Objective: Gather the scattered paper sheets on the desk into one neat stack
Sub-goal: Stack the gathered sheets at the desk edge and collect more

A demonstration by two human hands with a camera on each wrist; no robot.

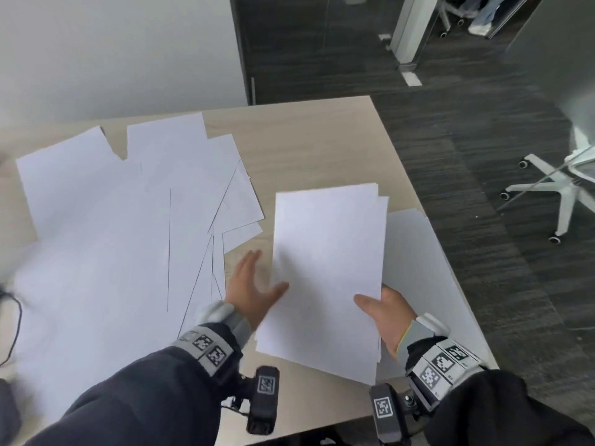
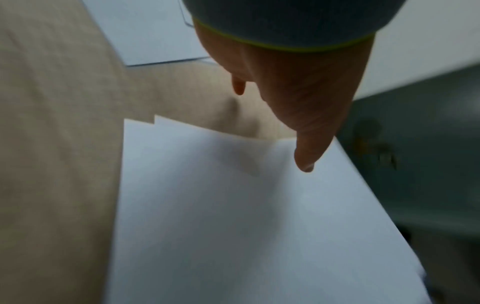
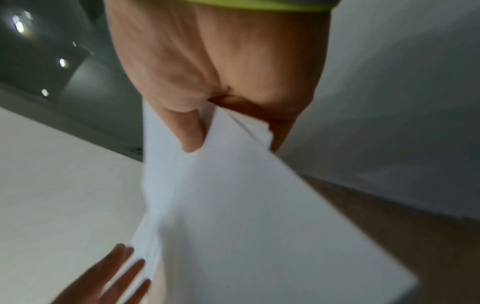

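A stack of white sheets (image 1: 328,268) is held tilted above the right part of the wooden desk (image 1: 306,140). My right hand (image 1: 383,307) grips its near right edge, thumb on top and fingers underneath; the right wrist view shows that pinch on the stack (image 3: 259,226). Beside the stack's left edge is my left hand (image 1: 257,284), its fingers straight and spread and its thumb at the paper. The left wrist view shows the thumb (image 2: 306,158) over the stack (image 2: 233,226). Several loose sheets (image 1: 112,220) lie overlapping across the desk's left half.
Another sheet (image 1: 415,268) lies flat on the desk under and right of the held stack, near the desk's right edge. A black cable (image 1: 13,323) runs at the far left. A white office chair base (image 1: 560,188) stands on the dark carpet to the right.
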